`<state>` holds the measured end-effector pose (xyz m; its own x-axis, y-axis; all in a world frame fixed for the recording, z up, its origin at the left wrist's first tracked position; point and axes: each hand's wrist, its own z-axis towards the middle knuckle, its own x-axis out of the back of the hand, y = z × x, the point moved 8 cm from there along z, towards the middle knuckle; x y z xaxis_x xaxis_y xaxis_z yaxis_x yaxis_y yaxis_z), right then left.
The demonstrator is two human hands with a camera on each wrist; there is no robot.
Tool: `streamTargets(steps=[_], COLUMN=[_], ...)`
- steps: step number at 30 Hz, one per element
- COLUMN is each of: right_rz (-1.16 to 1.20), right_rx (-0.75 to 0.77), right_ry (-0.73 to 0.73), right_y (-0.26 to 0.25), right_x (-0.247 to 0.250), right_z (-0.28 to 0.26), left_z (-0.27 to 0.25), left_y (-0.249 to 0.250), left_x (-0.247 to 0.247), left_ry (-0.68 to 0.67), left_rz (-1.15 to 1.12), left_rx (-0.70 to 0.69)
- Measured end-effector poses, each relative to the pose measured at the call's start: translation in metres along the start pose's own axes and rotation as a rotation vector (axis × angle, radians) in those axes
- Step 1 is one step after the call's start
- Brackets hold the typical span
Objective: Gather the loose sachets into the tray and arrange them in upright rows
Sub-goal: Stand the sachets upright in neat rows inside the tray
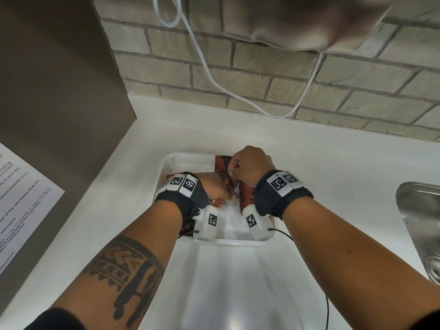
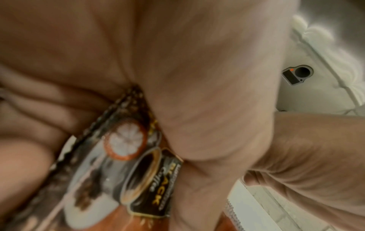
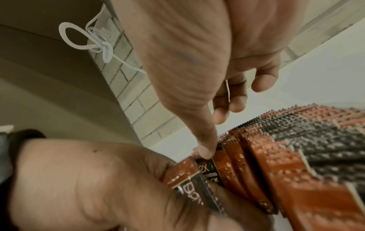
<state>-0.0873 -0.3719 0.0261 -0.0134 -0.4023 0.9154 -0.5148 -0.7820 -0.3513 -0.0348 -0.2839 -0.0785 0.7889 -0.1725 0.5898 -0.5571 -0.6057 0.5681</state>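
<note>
Sachets [image 1: 223, 166] stand packed in an upright row inside a white tray [image 1: 166, 163], along the tray's right side and up to its far wall. They are orange and black with zigzag tops. The tray sits on a white desk [image 1: 333, 163], near the desk's back edge, where a brick wall [image 1: 309, 75] rises. Both hands are inside the tray. The left hand [image 1: 212, 184] is curled around a few sachets; the left wrist view shows one of these held sachets [image 2: 126, 164] pressed between the thumb and the fingers, with a coffee cup picture and the words BLACK Coffee on it. The right hand [image 1: 250, 167] is above the row with its fingers bent, and in the right wrist view its thumb tip [image 3: 205, 151] pinches the top edge of one sachet at the near end of the row [image 3: 276, 156], right beside the left hand's bunch. More sachets lie low in the tray under the left wrist, partly hidden. A white cable [image 1: 214, 79] hangs in front of the wall. A metal sink [image 1: 421, 222] is at the desk's right edge. A paper with print [image 1: 21, 203] is stuck on the brown panel at the left.
</note>
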Motion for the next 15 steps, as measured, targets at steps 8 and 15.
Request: streamTargets(steps=[8,15], right_rz=[-0.097,-0.111], right_rx=[0.004,-0.042], right_ry=[0.011,-0.005], right_y=[0.001,0.009], right_x=[-0.006,-0.006], right_z=[0.005,0.010], left_z=[0.000,-0.004], left_y=[0.004,0.009], left_x=[0.000,-0.001], left_ry=[0.021,-0.019], left_rz=[-0.041,-0.014], left_rx=[-0.002,0.009])
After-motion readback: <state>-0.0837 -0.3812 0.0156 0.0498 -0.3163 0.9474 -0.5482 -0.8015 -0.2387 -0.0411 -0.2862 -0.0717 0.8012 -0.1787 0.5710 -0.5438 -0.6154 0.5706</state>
